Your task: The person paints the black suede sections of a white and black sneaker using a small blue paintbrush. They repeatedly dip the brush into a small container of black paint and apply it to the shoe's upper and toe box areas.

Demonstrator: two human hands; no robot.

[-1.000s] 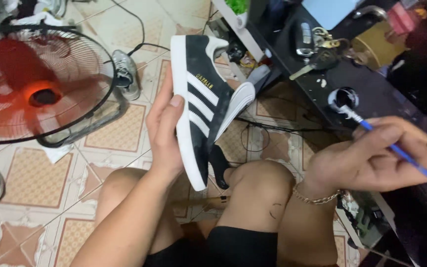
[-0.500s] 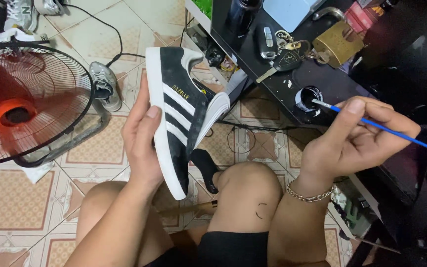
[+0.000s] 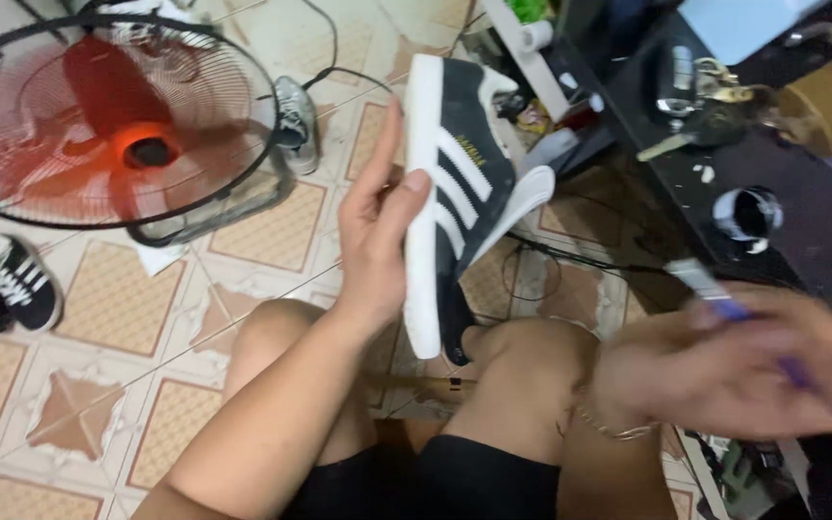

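The left hand [image 3: 377, 241] holds a dark shoe [image 3: 455, 193] by its white sole, with the fingers flat along the sole and the thumb on the striped side. The shoe stands up on its end, with its low end near the knee [image 3: 522, 356]. Its white tongue hangs out to the side.

The right hand [image 3: 734, 361] is closed around a thin blue brush [image 3: 724, 299]. This hand looks blurry. The brush tip is well apart from the shoe. A small pot [image 3: 748, 212] sits on the dark table [image 3: 820, 250] just beyond the brush.

A red fan [image 3: 117, 125] stands on the tiled floor [image 3: 79, 414]. Another shoe [image 3: 7, 279] lies near it.

The shoe could slip, because only a few fingers pinch it. I think a quick hand could bump the pot and spill it. A wet brush could drip on the leg.
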